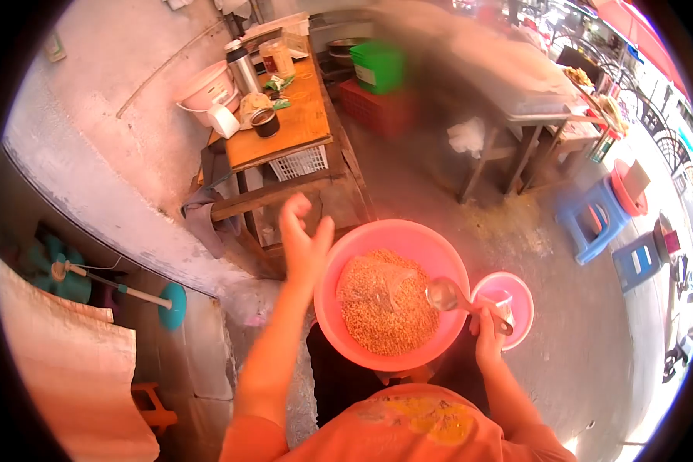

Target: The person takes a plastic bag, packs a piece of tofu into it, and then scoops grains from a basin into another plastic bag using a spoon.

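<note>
A large pink basin (pixel 456 266) stands in front of my body, holding a heap of small golden-brown grains (pixel 393 323). Something clear, perhaps a plastic bag, lies on the heap. My left hand (pixel 304 240) is raised beside the basin's left rim, its thumb and fingers apart and nothing in it. With my right hand (pixel 487 331) I grip the handle of a metal ladle (pixel 442 294), whose bowl is over the basin's right side. Just behind that hand is a small pink bucket (pixel 525 308); whether my fingers also touch it I cannot tell.
A wooden table (pixel 285 142) with a thermos (pixel 242 68), a pink pail (pixel 206 86) and a dark cup (pixel 265 122) is ahead left. A blue stool (pixel 595 221) stands at right. A green bin (pixel 378 66) sits on a red crate (pixel 366 108). A blurred shape crosses the upper middle.
</note>
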Action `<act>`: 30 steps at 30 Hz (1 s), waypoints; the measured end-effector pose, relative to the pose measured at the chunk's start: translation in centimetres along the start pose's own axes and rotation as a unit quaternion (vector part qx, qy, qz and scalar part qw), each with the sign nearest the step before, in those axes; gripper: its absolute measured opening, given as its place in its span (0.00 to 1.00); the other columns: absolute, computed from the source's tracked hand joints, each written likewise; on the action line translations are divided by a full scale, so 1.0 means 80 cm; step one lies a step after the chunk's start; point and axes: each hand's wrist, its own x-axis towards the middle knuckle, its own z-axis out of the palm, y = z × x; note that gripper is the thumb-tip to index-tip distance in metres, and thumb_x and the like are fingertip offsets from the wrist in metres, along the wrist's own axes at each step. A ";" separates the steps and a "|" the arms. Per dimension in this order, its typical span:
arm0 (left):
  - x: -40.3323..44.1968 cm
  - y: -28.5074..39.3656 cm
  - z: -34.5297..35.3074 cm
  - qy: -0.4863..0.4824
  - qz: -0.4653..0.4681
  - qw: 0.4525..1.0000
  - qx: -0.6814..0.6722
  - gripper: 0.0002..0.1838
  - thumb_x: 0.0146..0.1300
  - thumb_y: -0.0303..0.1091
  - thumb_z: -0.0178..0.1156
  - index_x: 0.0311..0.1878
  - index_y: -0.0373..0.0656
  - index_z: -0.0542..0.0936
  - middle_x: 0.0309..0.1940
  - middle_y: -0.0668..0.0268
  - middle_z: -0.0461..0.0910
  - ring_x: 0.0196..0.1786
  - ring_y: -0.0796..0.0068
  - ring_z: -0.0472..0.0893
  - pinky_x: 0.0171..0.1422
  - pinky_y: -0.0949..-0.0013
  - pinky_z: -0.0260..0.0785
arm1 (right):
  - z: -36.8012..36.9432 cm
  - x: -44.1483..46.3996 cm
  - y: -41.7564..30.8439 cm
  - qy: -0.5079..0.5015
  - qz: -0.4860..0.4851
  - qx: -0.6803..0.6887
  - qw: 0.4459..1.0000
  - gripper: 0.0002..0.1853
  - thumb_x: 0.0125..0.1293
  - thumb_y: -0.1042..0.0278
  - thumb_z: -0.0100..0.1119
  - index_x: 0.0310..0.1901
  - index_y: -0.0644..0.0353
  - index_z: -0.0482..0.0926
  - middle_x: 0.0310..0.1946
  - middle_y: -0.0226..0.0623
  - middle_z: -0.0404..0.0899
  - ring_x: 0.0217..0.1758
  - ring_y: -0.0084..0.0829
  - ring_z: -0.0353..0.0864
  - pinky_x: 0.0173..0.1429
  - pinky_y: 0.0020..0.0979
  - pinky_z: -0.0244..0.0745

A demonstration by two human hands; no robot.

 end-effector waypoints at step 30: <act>0.402 -0.091 0.032 0.141 0.168 0.975 0.032 0.11 0.53 0.35 0.62 0.39 0.43 0.84 0.41 0.59 0.82 0.51 0.63 0.78 0.55 0.57 0.68 | -0.095 0.051 0.011 -0.274 0.279 -0.056 0.919 0.39 0.52 0.77 0.71 0.65 0.59 0.62 0.46 0.36 0.81 0.42 0.25 0.79 0.51 0.27 0.75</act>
